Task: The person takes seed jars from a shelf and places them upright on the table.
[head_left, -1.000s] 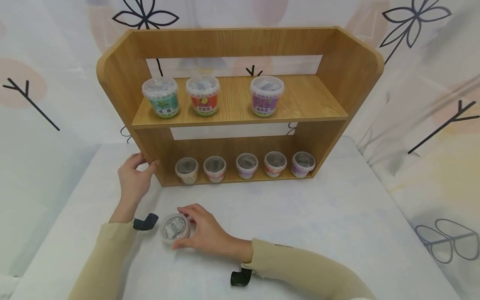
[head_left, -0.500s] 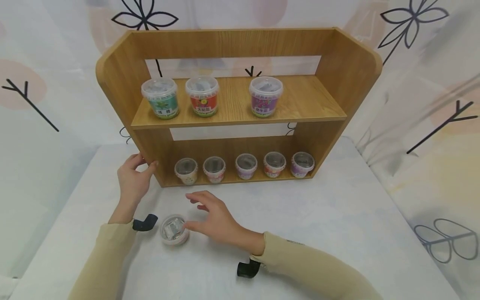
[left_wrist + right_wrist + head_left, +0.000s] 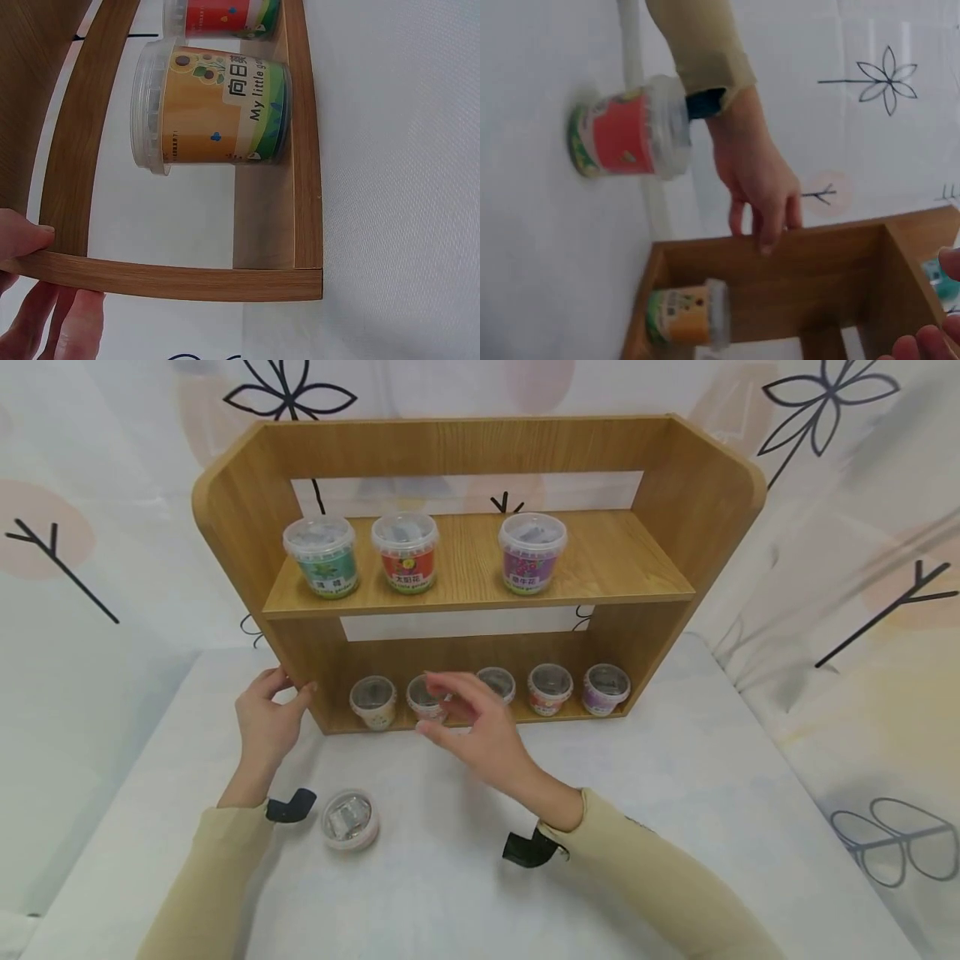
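Smooth wooden shelf (image 3: 472, 445); glossy plastic tub (image 3: 350, 821)

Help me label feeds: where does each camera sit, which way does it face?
Head: on the head, facing forward and down at the shelf; left grip, right grip and sleeves show.
Left wrist: on that wrist, facing the shelf's orange-labelled cup; left fingertips show.
Right wrist: on that wrist, facing the shelf and left grip; right fingertips and a sleeve show.
Both wrist views share that cup.
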`<state>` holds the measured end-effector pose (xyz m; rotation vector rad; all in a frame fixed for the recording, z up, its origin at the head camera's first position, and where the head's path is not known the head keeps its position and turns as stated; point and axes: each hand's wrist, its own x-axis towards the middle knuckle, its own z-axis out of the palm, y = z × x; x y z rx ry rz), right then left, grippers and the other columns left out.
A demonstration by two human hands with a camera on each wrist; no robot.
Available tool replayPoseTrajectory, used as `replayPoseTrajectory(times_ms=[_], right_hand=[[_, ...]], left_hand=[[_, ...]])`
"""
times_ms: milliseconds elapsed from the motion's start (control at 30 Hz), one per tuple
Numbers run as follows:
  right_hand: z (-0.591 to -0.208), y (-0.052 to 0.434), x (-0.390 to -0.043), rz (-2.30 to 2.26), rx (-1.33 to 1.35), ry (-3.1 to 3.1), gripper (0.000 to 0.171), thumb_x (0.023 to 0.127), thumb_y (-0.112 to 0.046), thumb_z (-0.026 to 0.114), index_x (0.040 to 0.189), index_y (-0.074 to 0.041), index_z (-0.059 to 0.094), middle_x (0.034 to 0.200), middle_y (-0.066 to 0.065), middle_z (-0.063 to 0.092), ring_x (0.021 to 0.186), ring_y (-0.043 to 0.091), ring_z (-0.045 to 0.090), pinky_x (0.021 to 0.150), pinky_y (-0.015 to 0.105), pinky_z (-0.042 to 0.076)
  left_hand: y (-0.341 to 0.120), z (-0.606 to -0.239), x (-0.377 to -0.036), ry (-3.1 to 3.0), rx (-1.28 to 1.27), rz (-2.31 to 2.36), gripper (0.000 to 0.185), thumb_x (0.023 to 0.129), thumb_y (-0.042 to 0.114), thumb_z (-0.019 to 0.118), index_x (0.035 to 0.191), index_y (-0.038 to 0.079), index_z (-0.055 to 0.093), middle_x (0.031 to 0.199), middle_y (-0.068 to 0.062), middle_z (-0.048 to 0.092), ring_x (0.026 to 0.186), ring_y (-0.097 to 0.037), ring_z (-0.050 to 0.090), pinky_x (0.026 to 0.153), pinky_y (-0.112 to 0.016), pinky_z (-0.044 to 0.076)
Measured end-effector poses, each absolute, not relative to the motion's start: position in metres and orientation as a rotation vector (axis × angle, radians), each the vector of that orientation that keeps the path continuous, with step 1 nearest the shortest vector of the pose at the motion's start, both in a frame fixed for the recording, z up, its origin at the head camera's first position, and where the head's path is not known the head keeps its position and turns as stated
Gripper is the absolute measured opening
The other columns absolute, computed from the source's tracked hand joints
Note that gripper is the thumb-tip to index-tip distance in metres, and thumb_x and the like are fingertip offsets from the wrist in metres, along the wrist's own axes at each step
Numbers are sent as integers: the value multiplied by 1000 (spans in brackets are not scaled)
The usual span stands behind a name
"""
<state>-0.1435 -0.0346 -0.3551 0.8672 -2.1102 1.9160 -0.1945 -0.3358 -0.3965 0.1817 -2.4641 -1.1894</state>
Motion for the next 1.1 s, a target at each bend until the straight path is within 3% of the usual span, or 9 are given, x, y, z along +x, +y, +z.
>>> replayPoseTrajectory(times_ms=[167, 400, 667, 1100], right_hand=[[-329, -8, -154, 1923, 784, -2012, 50, 84, 7, 74, 132, 4, 58, 129, 14, 60, 119, 31, 57, 100, 41, 49], [-297, 27, -164, 1899, 666, -1942, 48, 88, 4, 72, 134, 2, 58, 130, 12, 61, 120, 25, 58, 101, 39, 49], [-268, 53, -173, 1816, 611, -1867, 43, 88, 2, 72, 130, 0, 62, 126, 16, 62, 117, 28, 58, 100, 32, 50], [-249, 78, -197, 1763, 485, -1844, 42, 85, -5, 76, 126, -4, 65, 127, 10, 62, 119, 26, 57, 102, 35, 48]], left_hand=[[-335, -397, -194, -2461, 179, -1194, 40, 97, 25, 64, 133, 6, 64, 126, -15, 62, 123, -32, 54, 92, -53, 53], [-334, -397, -194, -2461, 176, -1202, 41, 97, 25, 64, 134, 6, 63, 127, -15, 62, 123, -32, 53, 93, -53, 52], [-335, -396, -193, -2461, 189, -1214, 41, 97, 25, 64, 134, 7, 63, 127, -14, 62, 124, -32, 52, 94, -54, 51], [-336, -396, -193, -2458, 175, -1206, 40, 97, 23, 64, 134, 7, 63, 127, -15, 62, 122, -32, 54, 93, -54, 52]])
